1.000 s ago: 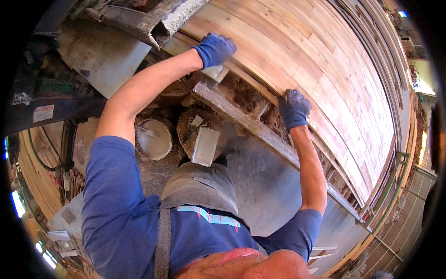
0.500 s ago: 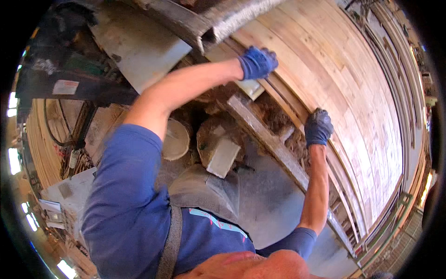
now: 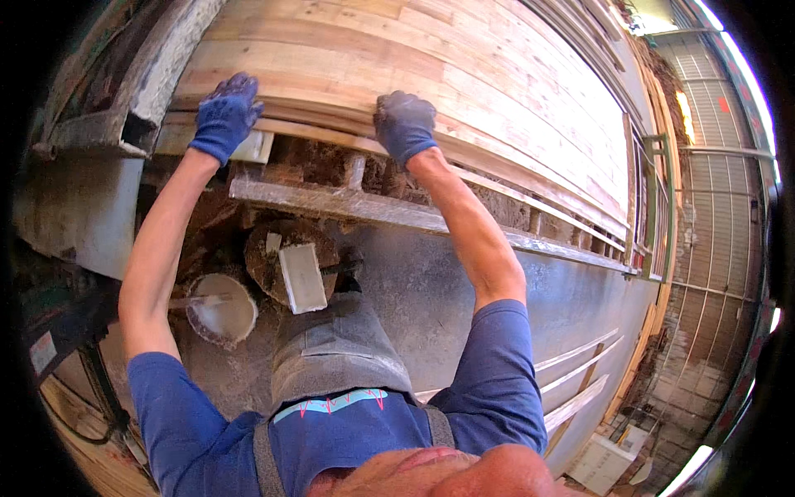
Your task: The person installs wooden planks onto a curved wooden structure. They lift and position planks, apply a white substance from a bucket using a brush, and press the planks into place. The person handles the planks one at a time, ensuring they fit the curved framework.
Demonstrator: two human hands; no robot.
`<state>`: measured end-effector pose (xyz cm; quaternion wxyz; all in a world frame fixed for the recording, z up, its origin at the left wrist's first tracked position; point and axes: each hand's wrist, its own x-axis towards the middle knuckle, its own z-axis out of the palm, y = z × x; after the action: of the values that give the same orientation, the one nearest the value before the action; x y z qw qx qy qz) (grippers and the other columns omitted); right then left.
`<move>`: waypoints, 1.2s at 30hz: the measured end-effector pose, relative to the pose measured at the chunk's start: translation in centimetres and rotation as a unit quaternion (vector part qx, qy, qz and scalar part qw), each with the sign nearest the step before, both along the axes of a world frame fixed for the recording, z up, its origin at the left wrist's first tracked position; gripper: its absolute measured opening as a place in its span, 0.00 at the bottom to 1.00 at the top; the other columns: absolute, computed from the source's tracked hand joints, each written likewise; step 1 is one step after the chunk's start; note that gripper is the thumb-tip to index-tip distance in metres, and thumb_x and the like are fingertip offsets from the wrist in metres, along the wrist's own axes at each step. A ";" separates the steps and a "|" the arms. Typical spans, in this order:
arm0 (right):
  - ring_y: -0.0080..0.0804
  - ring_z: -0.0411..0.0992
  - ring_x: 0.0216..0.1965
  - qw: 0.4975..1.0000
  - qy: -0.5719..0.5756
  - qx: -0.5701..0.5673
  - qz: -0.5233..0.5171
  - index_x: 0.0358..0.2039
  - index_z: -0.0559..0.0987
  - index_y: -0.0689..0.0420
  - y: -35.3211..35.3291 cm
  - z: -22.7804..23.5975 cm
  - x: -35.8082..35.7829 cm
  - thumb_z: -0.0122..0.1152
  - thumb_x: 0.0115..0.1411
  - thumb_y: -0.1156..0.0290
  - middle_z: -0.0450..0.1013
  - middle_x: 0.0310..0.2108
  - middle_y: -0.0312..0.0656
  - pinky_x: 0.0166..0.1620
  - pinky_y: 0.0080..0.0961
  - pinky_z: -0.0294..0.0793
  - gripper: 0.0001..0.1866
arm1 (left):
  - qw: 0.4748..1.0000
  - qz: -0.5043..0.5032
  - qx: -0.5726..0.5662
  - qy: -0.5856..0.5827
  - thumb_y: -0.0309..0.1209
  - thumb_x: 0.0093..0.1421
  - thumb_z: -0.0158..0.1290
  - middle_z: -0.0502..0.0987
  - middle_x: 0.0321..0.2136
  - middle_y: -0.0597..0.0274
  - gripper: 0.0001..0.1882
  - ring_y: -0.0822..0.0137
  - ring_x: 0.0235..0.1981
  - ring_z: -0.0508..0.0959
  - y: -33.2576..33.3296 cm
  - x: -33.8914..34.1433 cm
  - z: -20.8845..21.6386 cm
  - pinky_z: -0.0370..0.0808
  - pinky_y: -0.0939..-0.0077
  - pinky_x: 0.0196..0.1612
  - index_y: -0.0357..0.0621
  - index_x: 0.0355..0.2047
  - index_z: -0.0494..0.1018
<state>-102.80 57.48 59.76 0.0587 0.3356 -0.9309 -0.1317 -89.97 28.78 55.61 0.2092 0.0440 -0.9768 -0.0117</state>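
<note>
A wide panel of pale wooden strips (image 3: 348, 62) lies across a metal frame in front of me. My left hand (image 3: 228, 116), in a blue work glove, grips the panel's near edge close to its left end. Farther right along the same edge, my right hand (image 3: 404, 124) is closed over the wood, its glove blue with darker fingers. The fingertips of both hands are partly hidden. Below the hands, a narrow wooden strip (image 3: 319, 135) runs along the panel's front.
A rusty metal beam (image 3: 170, 62) rises at the left end. Under the panel runs a worn metal rail (image 3: 348, 205). Near my legs stand a round white-topped container (image 3: 222, 311) and a pale block (image 3: 302, 277) on a round stump-like base. A wire-mesh barrier (image 3: 704, 215) stands at right.
My view has swung right, so the panel now lies straighter across it. Both hands remain on the panel's near edge; my left arm is now less bent across.
</note>
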 end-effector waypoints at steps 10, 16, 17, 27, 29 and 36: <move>0.41 0.75 0.36 0.994 -0.038 -0.063 0.084 0.30 0.81 0.46 2.8 -1.2 3.9 0.58 0.49 0.66 0.76 0.32 0.42 0.41 0.43 0.68 0.08 | 0.999 0.003 -0.032 -0.042 0.34 0.51 0.56 0.76 0.38 0.53 0.12 0.51 0.41 0.76 1.4 2.8 0.3 0.74 0.59 0.43 0.45 0.36 0.76; 0.41 0.75 0.29 0.995 -0.001 -0.051 0.089 0.24 0.80 0.52 2.4 -1.2 5.1 0.61 0.45 0.63 0.75 0.25 0.43 0.32 0.39 0.71 0.08 | 0.999 -0.039 0.020 0.029 0.31 0.48 0.57 0.74 0.28 0.58 0.06 0.56 0.32 0.76 2.0 4.5 1.8 0.74 0.60 0.34 0.49 0.28 0.77; 0.41 0.75 0.28 0.994 0.028 -0.040 0.096 0.23 0.80 0.53 2.8 -1.9 5.3 0.62 0.44 0.62 0.75 0.24 0.43 0.32 0.40 0.71 0.09 | 0.999 -0.032 0.035 -0.021 0.30 0.46 0.58 0.75 0.32 0.54 0.11 0.51 0.35 0.76 2.7 5.1 2.8 0.74 0.60 0.39 0.44 0.32 0.75; 0.44 0.76 0.33 0.992 -0.045 -0.056 0.101 0.26 0.81 0.46 3.7 -2.0 6.9 0.64 0.44 0.59 0.77 0.27 0.42 0.37 0.43 0.71 0.09 | 0.999 0.020 -0.027 -0.013 0.34 0.48 0.56 0.75 0.35 0.58 0.13 0.56 0.38 0.75 2.8 6.6 0.0 0.72 0.56 0.40 0.48 0.35 0.76; 0.45 0.76 0.32 0.988 -0.078 -0.073 0.108 0.26 0.80 0.48 3.8 -1.2 6.8 0.63 0.46 0.59 0.76 0.27 0.44 0.36 0.41 0.72 0.09 | 0.999 0.008 -0.029 -0.016 0.35 0.48 0.57 0.75 0.36 0.58 0.13 0.56 0.39 0.75 2.4 6.1 0.3 0.72 0.57 0.41 0.48 0.35 0.76; 0.45 0.75 0.31 0.958 -0.098 -0.252 0.099 0.28 0.79 0.52 6.7 -0.3 2.4 0.65 0.50 0.63 0.76 0.27 0.44 0.34 0.39 0.74 0.08 | 0.998 0.006 0.018 -0.060 0.37 0.52 0.57 0.75 0.47 0.52 0.17 0.53 0.47 0.75 1.5 7.2 0.9 0.71 0.57 0.51 0.44 0.41 0.76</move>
<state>-100.40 64.21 59.51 0.0626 0.4115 -0.8973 0.1467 -82.80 30.31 56.49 0.1492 0.0538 -0.9870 -0.0252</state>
